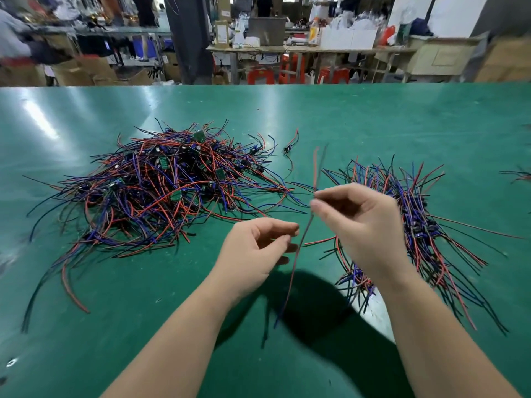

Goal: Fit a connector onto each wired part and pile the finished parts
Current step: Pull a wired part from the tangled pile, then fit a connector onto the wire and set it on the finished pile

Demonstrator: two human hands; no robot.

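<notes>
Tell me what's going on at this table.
A person is handling wired parts on a green table. The right hand pinches one part's wires, held upright; the left hand is at the same wires lower down, its grip blurred. A large pile lies left, a smaller pile right.

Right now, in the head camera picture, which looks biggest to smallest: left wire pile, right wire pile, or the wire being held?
1. Left wire pile: spreads widest.
2. Right wire pile: a bit smaller.
3. Held wire, pinched by the right hand: thinnest, even though nearest the camera.
</notes>
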